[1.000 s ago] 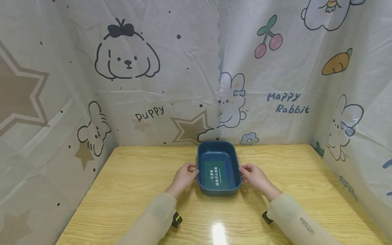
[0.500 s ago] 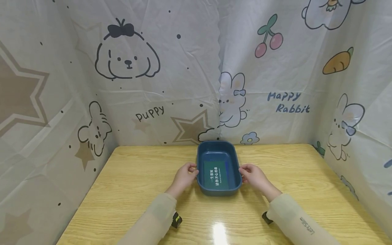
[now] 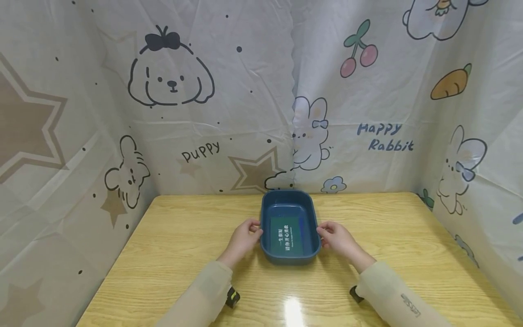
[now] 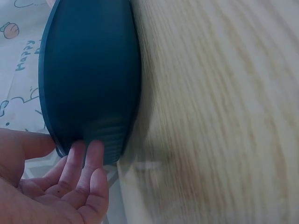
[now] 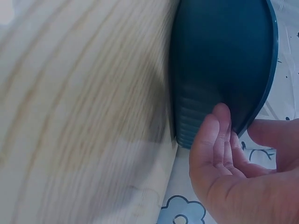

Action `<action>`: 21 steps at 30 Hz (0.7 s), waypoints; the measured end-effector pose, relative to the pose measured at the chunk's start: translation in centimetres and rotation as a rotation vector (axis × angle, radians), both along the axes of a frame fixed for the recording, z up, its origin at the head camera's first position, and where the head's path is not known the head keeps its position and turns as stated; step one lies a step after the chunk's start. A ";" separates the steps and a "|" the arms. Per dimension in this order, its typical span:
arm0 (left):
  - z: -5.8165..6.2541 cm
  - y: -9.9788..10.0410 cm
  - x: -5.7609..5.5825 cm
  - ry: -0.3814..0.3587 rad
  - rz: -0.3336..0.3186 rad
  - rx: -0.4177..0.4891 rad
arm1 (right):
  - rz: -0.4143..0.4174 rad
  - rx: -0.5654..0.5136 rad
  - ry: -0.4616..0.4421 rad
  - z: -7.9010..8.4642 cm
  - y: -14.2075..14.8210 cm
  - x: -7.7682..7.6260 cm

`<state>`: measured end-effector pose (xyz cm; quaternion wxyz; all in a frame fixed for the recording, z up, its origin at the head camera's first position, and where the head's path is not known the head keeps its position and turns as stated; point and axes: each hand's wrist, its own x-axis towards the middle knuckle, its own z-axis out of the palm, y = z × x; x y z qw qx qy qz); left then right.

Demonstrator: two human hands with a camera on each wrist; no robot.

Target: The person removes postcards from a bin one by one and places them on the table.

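A dark blue plastic storage bin (image 3: 291, 261) is at the middle of the table, near its far edge. Inside lies a dark green flat item (image 3: 282, 247), like a notebook, with white writing and a blue strip along its right side. My left hand (image 3: 242, 240) holds the bin's left side, thumb at the rim and fingers against the outer wall (image 4: 91, 70). On the opposite side my right hand (image 3: 341, 240) grips in the same way, its fingertips touching the ribbed wall (image 5: 219, 51). The bin's base sits on or very close to the tabletop.
The wood-grain table (image 3: 196, 218) extends to both sides and in front of the bin. A printed cloth curtain (image 3: 229, 113) hangs behind and along both sides. Black straps (image 3: 233, 297) sit at the wrists below pale sleeves.
The bin has shifted slightly toward me and a little left, with both hands moving along with it. It was still between the two earlier frames. The grips look the same.
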<state>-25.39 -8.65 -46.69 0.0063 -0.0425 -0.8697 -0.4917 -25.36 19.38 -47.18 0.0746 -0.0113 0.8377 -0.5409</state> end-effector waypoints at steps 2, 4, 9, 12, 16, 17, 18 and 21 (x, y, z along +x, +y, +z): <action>-0.1 -0.1 0.2 0.001 0.000 0.008 | -0.004 -0.008 0.000 0.0 -0.1 0.2; -0.1 -0.1 0.4 0.003 0.001 0.009 | 0.000 -0.003 0.002 0.1 -0.2 0.4; -0.1 -0.3 0.9 0.025 0.005 -0.019 | 0.002 -0.001 -0.002 0.1 -0.3 0.8; -0.2 -0.4 1.2 0.039 0.002 -0.025 | -0.016 -0.011 -0.015 0.1 -0.4 1.1; -0.2 -0.6 1.7 0.059 -0.005 -0.016 | -0.011 -0.029 -0.024 0.0 -0.6 1.6; -0.1 -0.7 1.9 0.057 -0.005 -0.011 | -0.007 -0.032 -0.022 0.0 -0.6 1.7; -0.1 -0.7 2.0 0.058 -0.006 -0.008 | -0.006 -0.033 -0.020 0.0 -0.6 1.8; -0.1 -0.8 2.4 0.046 -0.007 -0.005 | -0.007 -0.014 -0.009 0.1 -0.8 2.2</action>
